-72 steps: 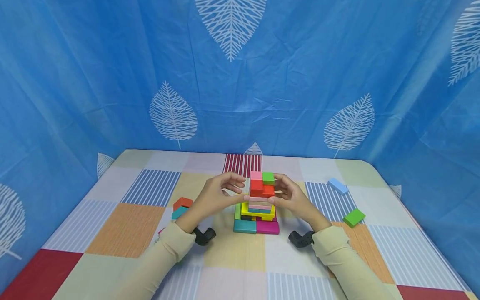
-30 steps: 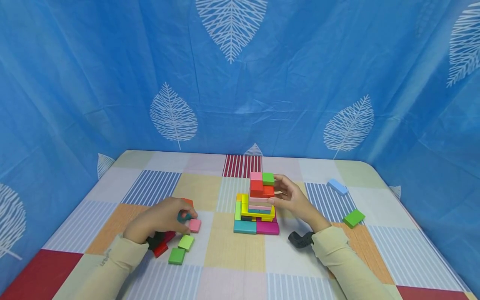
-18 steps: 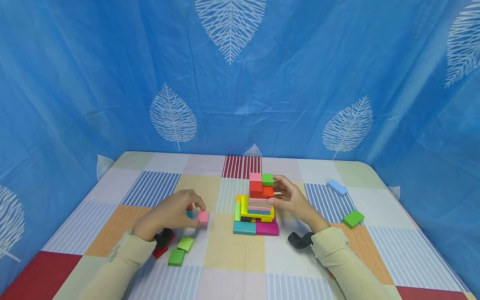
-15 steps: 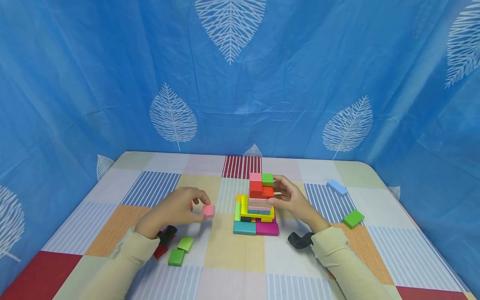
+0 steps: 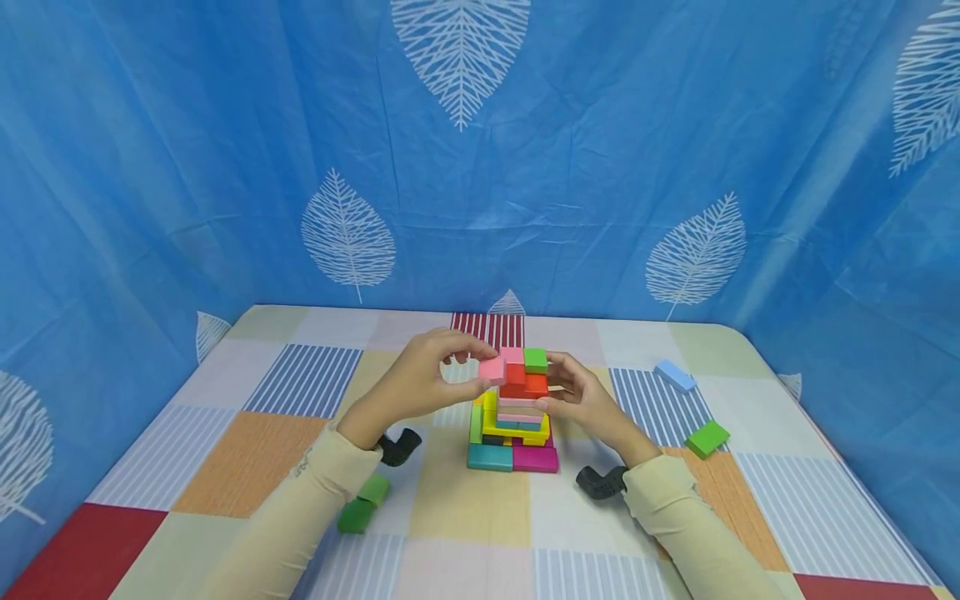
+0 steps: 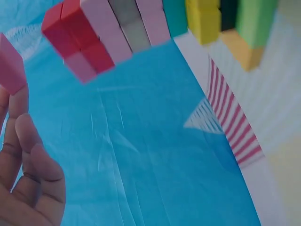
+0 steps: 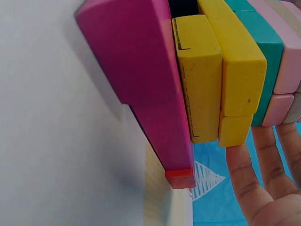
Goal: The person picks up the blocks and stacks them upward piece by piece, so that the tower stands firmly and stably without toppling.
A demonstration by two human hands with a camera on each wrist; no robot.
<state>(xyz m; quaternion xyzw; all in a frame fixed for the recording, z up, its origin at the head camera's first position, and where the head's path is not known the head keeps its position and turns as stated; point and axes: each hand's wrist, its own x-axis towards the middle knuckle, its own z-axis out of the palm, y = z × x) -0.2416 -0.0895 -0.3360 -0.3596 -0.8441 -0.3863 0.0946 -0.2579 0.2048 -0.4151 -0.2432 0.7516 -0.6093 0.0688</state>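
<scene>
In the head view, a tower of coloured blocks (image 5: 516, 381) stands at the table's middle, with a pink block (image 5: 512, 355) and a green block (image 5: 536, 360) on top. My left hand (image 5: 423, 375) pinches another small pink block (image 5: 492, 370) between thumb and fingers, up at the tower's upper left. Whether that block touches the tower I cannot tell. At the tower's right side, my right hand (image 5: 588, 398) has its thumb near the front of the pink and beige layers. In the right wrist view its fairly straight fingers (image 7: 242, 172) reach up beside the yellow, teal and pink blocks.
On the right of the patchwork-covered table (image 5: 472, 508) lie a light blue block (image 5: 675, 375) and a green block (image 5: 707, 438). Two green blocks (image 5: 356, 516) lie at the left, partly under the left forearm's shade. A blue leaf-print curtain (image 5: 465, 208) hangs behind.
My left hand left the tower, took the pink block from the loose pile on the left, then carried it up and right to the tower's upper left. The right hand has stayed in place.
</scene>
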